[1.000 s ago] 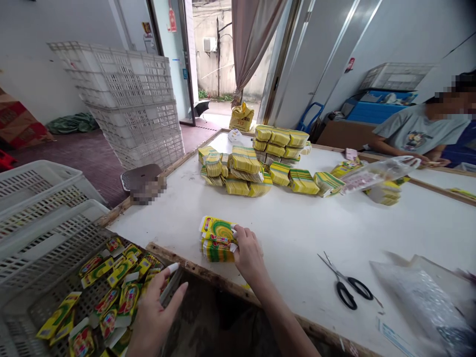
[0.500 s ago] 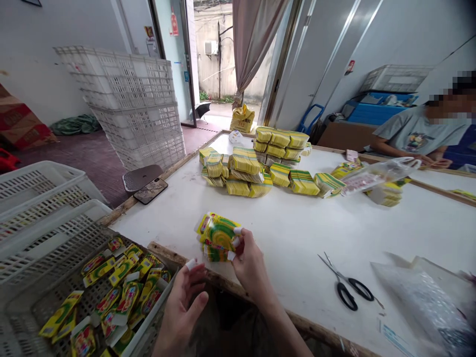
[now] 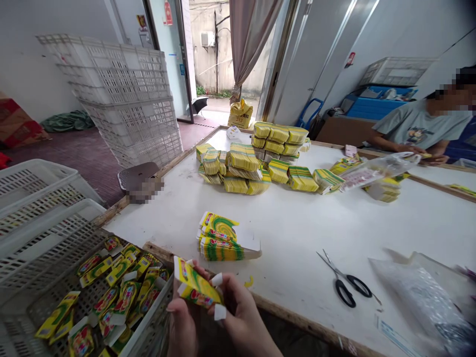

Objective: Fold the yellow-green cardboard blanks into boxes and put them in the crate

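Note:
Between my two hands is a small yellow and green carton [image 3: 197, 285], tilted above the table's front edge, with a white flap at its upper left end. My left hand [image 3: 181, 320] grips its left side, thumb in front and fingers partly hidden behind. White-taped fingertips of my right hand [image 3: 238, 305] pinch the carton's right end. Just beyond, a small stack of flat yellow and green cartons [image 3: 221, 238] lies on the white table. To the left, a plastic crate [image 3: 148, 322] contains several folded cartons [image 3: 128, 297].
Bundled flat cartons [image 3: 245, 158] are piled toward the back. Black-handled scissors [image 3: 345, 285] and a bubble-wrap bag [image 3: 420, 297] lie to the right. Tall white crates [image 3: 126, 99] stand at the left. A person [image 3: 424, 129] sits at the far right, hands on the table.
My right hand has drawn one carton off the stack, toward me and down to my left hand. My left hand, open before, has closed on it.

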`<state>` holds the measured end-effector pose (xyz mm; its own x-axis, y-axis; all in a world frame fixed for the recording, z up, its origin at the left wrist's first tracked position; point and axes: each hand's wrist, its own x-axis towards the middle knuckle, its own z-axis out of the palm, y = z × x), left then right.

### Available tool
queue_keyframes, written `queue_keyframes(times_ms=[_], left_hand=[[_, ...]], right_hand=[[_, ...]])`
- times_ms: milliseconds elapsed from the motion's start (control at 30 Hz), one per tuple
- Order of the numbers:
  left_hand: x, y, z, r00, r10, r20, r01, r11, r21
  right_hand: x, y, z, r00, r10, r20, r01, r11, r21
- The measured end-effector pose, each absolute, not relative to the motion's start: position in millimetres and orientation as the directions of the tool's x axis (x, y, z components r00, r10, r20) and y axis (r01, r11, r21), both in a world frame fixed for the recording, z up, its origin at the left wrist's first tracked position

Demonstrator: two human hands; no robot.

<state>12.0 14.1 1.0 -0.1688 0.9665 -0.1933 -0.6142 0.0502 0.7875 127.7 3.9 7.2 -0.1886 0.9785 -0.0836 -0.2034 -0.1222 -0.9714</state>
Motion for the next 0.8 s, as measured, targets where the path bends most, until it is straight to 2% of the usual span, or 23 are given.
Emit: queue_keyframes(times_ms=[67,200,300,400,500,567,633,700,800], left_hand=[[6.1,12.2,-12.2,-0.168,0.969,-0.183,-0.548,0.062,0.834],[-5.9,12.8,-22.7,-0.233,0.954,-0.189,-0.381,0.089,0.920],[-20.5,17.8,-10.6,-0.020,0.983,-0.183,-0.383,0.162,0.909],[-37.4,23.2,6.5,0.253,0.954,-0.164,-0.332,0.245,0.911],[-40.5,23.2,13.6,0.432,0.885,-0.171,-0.007,0.193,0.981],[-30.9,19.4,12.3,0.505,0.837,-0.210,0.161,0.147,0.976],[-16.5,13.6,8.9,0.474,0.852,-0.225,0.193,0.148,0.970],[-3.5,8.2,5.8,0.325,0.922,-0.212,0.172,0.163,0.972],[5.8,3.7,2.9,0.150,0.971,-0.187,0.147,0.165,0.975]], right_hand=[[138.9,6.1,7.1,-0.147,0.989,-0.016,-0.127,-0.035,-0.991],[158.4,8.7,8.0,-0.080,0.985,0.153,0.171,0.165,-0.971],[173.3,11.0,13.1,-0.133,0.948,0.289,0.311,0.317,-0.896],[183.9,12.2,23.2,-0.290,0.859,0.421,0.449,0.511,-0.733],[182.8,10.5,32.7,-0.461,0.730,0.504,0.484,0.683,-0.547],[176.5,7.7,34.0,-0.490,0.673,0.554,0.460,0.739,-0.492],[168.6,3.8,29.4,-0.383,0.681,0.624,0.472,0.725,-0.501],[160.4,-1.5,20.1,-0.200,0.703,0.683,0.496,0.673,-0.548],[149.1,-10.1,5.3,-0.044,0.738,0.673,0.445,0.617,-0.649]])
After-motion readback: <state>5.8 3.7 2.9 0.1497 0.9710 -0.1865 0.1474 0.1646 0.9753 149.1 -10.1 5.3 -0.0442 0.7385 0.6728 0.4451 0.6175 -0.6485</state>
